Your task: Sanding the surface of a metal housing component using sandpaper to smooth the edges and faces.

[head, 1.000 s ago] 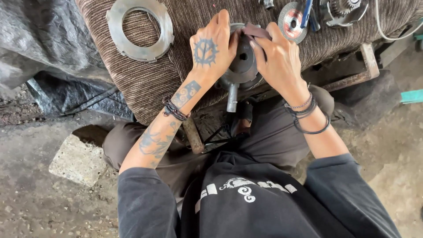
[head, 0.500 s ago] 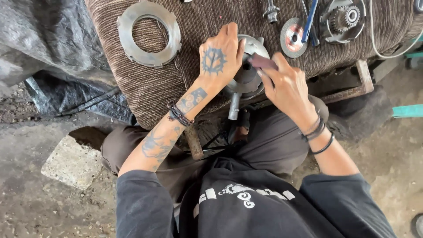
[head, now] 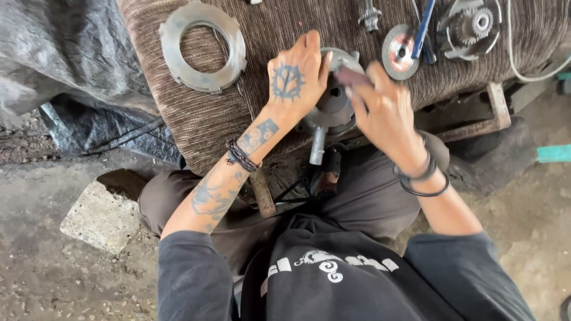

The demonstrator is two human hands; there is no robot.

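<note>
left hand (head: 295,77): flat on the hub (head: 333,107), fingers spread over its left side, pressing down; looks like it steadies the part so it doesn't turn or slide. Grasping the hub, not clenched.
right hand (head: 383,110): fingers pinched on a small dark reddish strip (head: 352,76), held against the hub's top rim; the strip is blurred, so I can't tell what it is, maybe abrasive.
hub: grey metal part with a centre hole and a short shaft (head: 317,145) pointing toward the person; sits at the near edge of the tabletop (head: 196,122), just above the lap, likely kept close for reach and downward pressure.
tabletop: covered in brown ribbed cloth, probably to stop parts from sliding.
ring (head: 202,46): large flat metal ring, lies flat, well apart on the left, untouched.
disc (head: 399,51): small round disc with a reddish centre, right of the hub, a blue handle (head: 423,32) lying across its edge.
gear part (head: 470,27): toothed assembly at the far right, untouched.
stone (head: 101,217): pale block on the ground by the left knee.
</note>
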